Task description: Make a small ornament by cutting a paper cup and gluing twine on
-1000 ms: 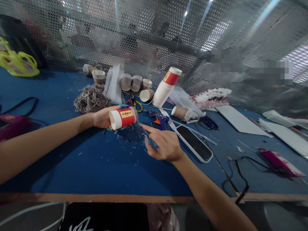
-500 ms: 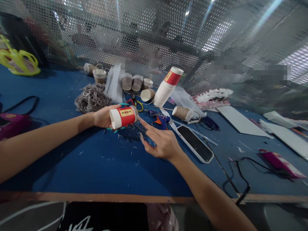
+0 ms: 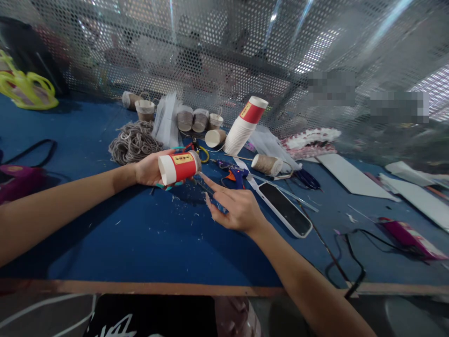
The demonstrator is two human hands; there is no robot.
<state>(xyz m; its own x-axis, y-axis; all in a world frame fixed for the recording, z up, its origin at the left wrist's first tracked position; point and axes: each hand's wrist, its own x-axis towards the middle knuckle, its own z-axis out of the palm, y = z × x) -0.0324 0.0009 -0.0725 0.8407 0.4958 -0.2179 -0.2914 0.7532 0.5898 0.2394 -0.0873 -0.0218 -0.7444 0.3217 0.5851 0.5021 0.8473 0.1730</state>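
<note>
A white paper cup (image 3: 179, 167) with a red band and a yellow label lies sideways in my left hand (image 3: 150, 168), whose fingers wrap behind and under it. Greyish cord rings the cup's base at its right end. My right hand (image 3: 233, 206) has its index finger stretched to the edge of that base, and its thumb stands apart below. No object shows in the right hand. Behind the cup lie red-and-yellow-handled scissors (image 3: 202, 153), partly hidden. A blue glue gun (image 3: 235, 173) with an orange trigger rests to the right of the cup.
A leaning stack of paper cups (image 3: 242, 131) stands at the back, near several cord-wrapped cups (image 3: 201, 120). A heap of grey cord (image 3: 135, 142) lies left of them. On the right are a phone (image 3: 284, 208), white boards (image 3: 354, 178) and a magenta pouch (image 3: 410, 238) with a black strap.
The cup has turned slightly in my left hand, so its yellow label sits higher. My right hand has barely moved, its index finger still at the base.
</note>
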